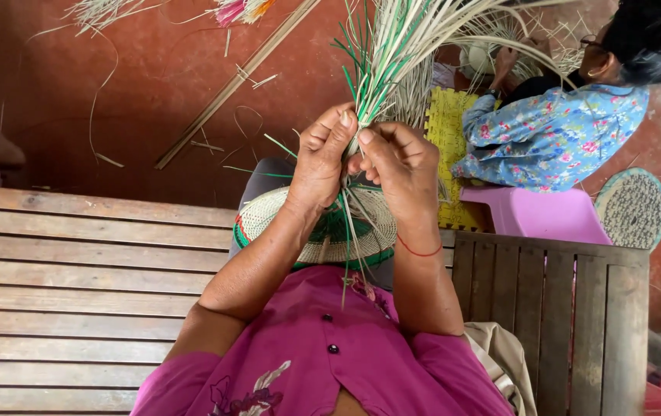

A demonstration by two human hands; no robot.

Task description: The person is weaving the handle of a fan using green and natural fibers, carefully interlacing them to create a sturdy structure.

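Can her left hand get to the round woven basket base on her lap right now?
Probably yes: the woven basket base lies just below the left hand, nothing between, though both hands pinch the straw strands.

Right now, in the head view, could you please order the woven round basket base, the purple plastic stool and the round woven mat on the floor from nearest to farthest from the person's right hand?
From the right hand:
1. Woven round basket base, directly under the hands, on the lap.
2. Purple plastic stool, to the right, under the seated co-worker.
3. Round woven mat, far right, on the red floor beyond the stool.
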